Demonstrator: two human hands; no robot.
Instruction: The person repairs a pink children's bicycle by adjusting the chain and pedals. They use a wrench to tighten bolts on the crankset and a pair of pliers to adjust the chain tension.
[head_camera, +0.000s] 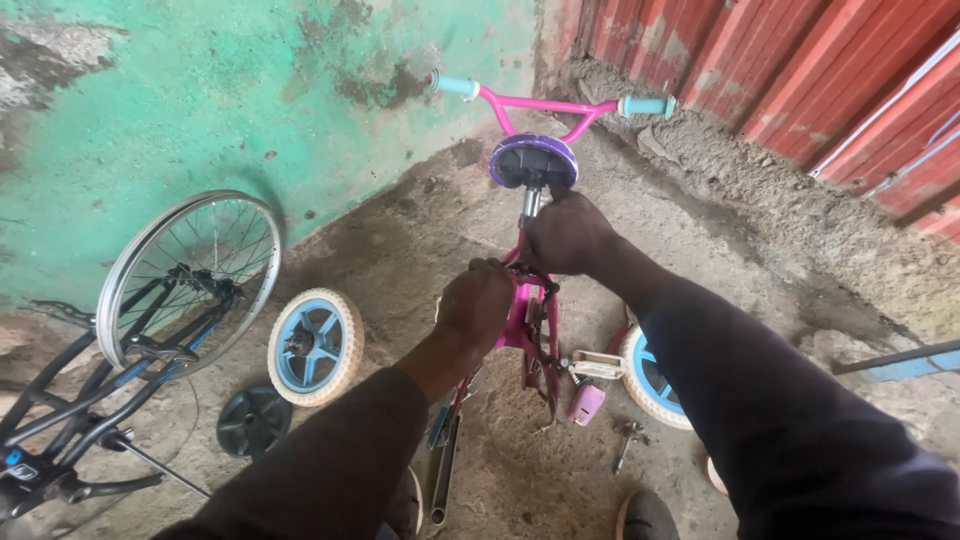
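**Both hands on a stripped pink bicycle**

The left hand (476, 300) is closed around the pink bicycle frame (520, 318) near its chain; the right hand (566, 233) clasps the frame just under the purple seat (533, 160). The bike stands on bare concrete, handlebars (553, 100) fitted. One small white wheel (652, 378) sits by the frame; another (314, 346) leans apart by the green wall (200, 90), so reassembly looks unfinished.
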